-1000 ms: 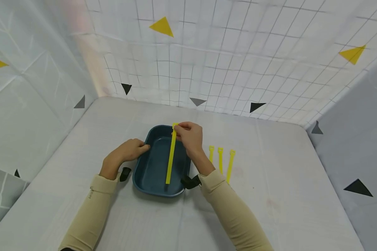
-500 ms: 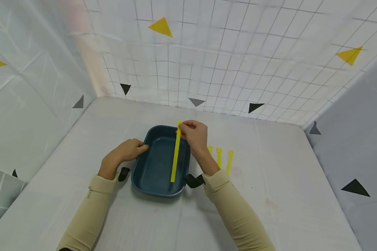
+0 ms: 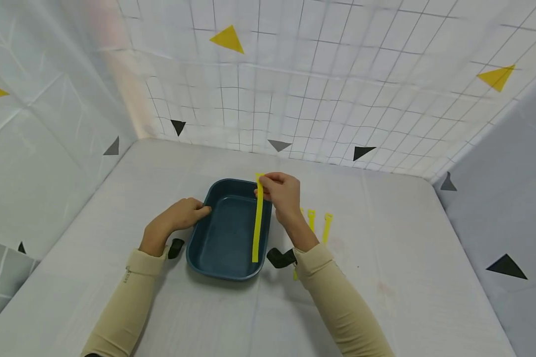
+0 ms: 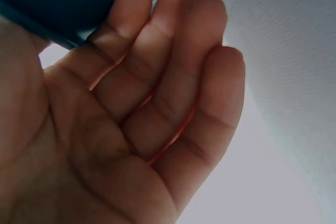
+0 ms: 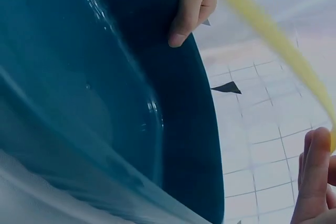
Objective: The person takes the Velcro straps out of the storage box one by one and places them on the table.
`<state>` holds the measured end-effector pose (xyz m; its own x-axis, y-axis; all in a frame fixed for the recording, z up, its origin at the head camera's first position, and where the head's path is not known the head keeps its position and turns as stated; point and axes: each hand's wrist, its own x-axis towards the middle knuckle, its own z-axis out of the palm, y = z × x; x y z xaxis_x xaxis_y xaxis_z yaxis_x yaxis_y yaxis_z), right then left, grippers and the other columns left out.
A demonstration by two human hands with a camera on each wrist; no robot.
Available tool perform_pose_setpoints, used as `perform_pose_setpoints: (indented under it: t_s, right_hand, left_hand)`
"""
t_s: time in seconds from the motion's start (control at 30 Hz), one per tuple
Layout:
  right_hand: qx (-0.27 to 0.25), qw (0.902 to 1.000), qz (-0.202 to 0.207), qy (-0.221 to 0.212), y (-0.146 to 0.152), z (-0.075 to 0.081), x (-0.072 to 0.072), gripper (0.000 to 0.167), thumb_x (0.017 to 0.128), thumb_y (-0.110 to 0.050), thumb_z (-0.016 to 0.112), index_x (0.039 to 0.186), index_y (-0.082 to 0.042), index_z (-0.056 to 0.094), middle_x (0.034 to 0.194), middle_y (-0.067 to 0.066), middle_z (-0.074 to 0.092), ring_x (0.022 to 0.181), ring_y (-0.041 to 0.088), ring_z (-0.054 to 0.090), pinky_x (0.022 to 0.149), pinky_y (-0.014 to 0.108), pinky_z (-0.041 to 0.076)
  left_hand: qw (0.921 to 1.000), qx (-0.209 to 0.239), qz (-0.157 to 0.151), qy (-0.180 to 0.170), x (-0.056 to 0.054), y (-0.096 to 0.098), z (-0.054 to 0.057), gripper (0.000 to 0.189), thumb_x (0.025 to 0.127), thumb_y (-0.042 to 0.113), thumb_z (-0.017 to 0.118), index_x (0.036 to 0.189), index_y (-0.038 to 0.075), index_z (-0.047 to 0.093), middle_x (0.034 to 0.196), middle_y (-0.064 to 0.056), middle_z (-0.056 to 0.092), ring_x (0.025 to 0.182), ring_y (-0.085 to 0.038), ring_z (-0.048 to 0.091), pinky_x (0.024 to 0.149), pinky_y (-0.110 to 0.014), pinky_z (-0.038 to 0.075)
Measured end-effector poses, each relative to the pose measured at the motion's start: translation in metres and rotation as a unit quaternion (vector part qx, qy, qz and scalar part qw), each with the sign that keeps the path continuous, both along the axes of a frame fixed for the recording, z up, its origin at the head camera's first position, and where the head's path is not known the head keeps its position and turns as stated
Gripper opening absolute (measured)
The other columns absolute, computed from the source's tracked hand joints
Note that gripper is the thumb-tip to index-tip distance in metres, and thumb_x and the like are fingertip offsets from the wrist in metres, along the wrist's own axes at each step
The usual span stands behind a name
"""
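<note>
A dark blue rectangular tray (image 3: pixel 225 238) stands on the white-covered table. My left hand (image 3: pixel 178 215) grips its left rim, the thumb over the wall; in the left wrist view the curled fingers (image 4: pixel 202 77) lie against the outside. Above the tray's right side, my right hand (image 3: pixel 285 196) pinches the top of a yellow cable strap (image 3: pixel 257 223) between thumb and fingers. The strap hangs down nearly straight over the tray; whether its lower end touches the tray I cannot tell. In the right wrist view the strap (image 5: pixel 268 30) is blurred.
More yellow straps (image 3: pixel 328 225) lie on the table right of the tray, partly hidden by my right forearm. Black wrist devices (image 3: pixel 280 258) stick out near both cuffs. White sheet walls (image 3: pixel 312 89) with grid lines and triangles enclose the table.
My right hand has moved right with the strap, from over the tray's middle to its right side, and the strap hangs more upright. My left hand stays on the rim.
</note>
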<state>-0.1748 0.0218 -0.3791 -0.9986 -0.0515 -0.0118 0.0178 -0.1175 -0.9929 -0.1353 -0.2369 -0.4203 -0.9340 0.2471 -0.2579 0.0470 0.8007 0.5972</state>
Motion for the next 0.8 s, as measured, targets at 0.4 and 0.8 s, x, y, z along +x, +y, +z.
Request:
perform_pose_setpoints:
  t_s: [0.4,0.8]
  right_hand:
    - [0.010,0.9998,-0.004,-0.018,0.019,-0.003,-0.002,0.018,0.091,-0.005,0.068,0.105,0.008,0.066,0.097,0.019,0.068,0.069,0.026,0.071,0.068,0.033,0.057]
    - [0.019,0.9988,-0.020,-0.040,0.036,-0.009,0.001,0.019,0.091,-0.004,0.069,0.105,0.008,0.066,0.095,0.018,0.066,0.067,0.023,0.069,0.069,0.032,0.057]
  left_hand:
    - [1.0000,-0.001,0.000,-0.004,0.000,-0.001,0.001,0.039,0.103,0.030,0.046,0.070,0.010,0.050,0.064,-0.003,0.047,0.059,-0.018,0.044,0.059,-0.034,0.038]
    - [1.0000,0.001,-0.005,0.004,-0.001,-0.001,-0.001,0.039,0.103,0.029,0.046,0.069,0.009,0.050,0.064,-0.003,0.045,0.059,-0.018,0.043,0.059,-0.033,0.037]
